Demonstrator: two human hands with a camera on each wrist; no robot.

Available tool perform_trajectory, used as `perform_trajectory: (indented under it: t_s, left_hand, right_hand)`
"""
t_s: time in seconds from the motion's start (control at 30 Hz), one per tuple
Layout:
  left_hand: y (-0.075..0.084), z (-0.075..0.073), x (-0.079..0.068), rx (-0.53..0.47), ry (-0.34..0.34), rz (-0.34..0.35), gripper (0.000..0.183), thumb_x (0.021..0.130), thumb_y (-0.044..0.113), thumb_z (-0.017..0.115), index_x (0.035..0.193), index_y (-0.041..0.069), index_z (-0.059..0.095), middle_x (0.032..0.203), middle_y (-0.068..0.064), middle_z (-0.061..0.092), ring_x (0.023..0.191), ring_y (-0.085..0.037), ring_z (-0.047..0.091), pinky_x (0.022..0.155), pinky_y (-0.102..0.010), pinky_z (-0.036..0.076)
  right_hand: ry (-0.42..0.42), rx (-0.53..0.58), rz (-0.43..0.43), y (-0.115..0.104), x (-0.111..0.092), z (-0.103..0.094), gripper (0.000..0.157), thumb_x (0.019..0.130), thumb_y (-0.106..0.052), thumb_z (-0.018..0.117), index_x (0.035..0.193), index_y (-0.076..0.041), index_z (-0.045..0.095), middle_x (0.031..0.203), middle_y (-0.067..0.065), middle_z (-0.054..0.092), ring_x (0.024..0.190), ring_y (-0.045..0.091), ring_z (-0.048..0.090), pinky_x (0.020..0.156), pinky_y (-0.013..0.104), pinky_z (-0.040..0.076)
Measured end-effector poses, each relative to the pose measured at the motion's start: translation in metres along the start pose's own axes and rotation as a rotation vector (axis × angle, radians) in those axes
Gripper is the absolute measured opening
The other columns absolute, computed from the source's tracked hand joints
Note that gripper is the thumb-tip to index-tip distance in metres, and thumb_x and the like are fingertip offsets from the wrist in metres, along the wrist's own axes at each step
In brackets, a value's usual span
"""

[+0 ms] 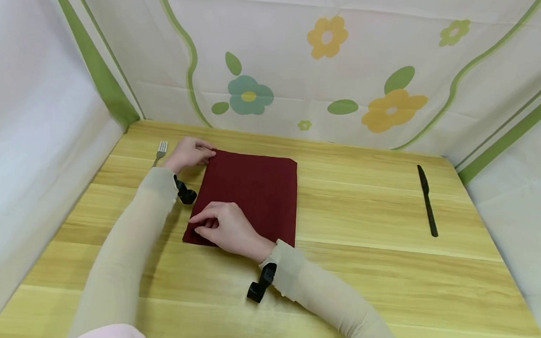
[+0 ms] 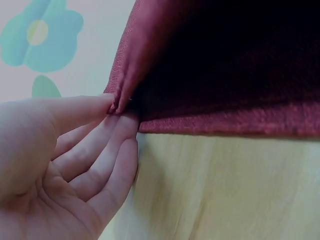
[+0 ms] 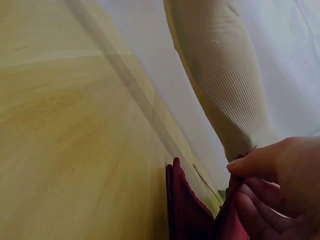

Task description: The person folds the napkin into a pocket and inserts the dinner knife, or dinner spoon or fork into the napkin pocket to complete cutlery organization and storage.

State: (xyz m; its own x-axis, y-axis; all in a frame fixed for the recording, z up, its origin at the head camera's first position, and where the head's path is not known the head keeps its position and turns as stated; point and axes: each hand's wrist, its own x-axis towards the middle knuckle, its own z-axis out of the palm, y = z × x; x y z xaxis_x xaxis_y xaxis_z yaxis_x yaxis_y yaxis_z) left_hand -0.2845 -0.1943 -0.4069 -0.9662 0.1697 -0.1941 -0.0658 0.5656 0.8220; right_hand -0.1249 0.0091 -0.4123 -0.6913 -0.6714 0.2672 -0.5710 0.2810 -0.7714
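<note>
A dark red cloth napkin (image 1: 256, 181), folded into a rough rectangle, lies on the wooden table left of centre. At its far left corner my left hand (image 1: 190, 153) pinches the fabric. In the left wrist view, thumb and fingers (image 2: 107, 145) grip the layered corner, and the cloth (image 2: 150, 45) opens in a dark fold beside them. My right hand (image 1: 230, 228) reaches across the near part of the napkin and pinches its left edge. The right wrist view shows a lifted ridge of cloth between thumb and fingertips (image 3: 245, 167), with another fold (image 3: 185, 205) standing beside it.
A fork (image 1: 161, 150) lies at the far left, partly hidden by my left wrist. Over on the right is a black knife (image 1: 427, 197). The wooden table (image 1: 361, 286) is bounded by a white flowered curtain (image 1: 281, 52) at the back and sides.
</note>
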Motion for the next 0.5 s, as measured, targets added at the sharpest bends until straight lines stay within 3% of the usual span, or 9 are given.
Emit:
perform_trajectory:
  t_s: [0.2, 0.5]
  left_hand:
    - [-0.003, -0.003, -0.003, 0.012, -0.005, 0.034, 0.031, 0.104, 0.015, 0.062, 0.129, -0.002, 0.067, 0.119, -0.023, 0.069, 0.099, -0.030, 0.070, 0.086, -0.041, 0.057]
    - [-0.009, 0.000, -0.001, 0.046, 0.027, 0.026, 0.028, 0.101, 0.016, 0.068, 0.125, 0.003, 0.072, 0.120, -0.019, 0.069, 0.096, -0.027, 0.071, 0.088, -0.041, 0.056]
  right_hand:
    - [-0.008, -0.004, -0.021, 0.001, 0.000, 0.005, 0.019, 0.092, -0.006, 0.076, 0.110, -0.011, 0.080, 0.098, -0.008, 0.069, 0.077, -0.007, 0.059, 0.069, 0.011, 0.050]
    - [-0.092, -0.045, 0.005, 0.012, -0.005, 0.018, 0.022, 0.094, -0.012, 0.075, 0.116, -0.013, 0.078, 0.106, -0.009, 0.073, 0.090, -0.010, 0.060, 0.076, 0.010, 0.049]
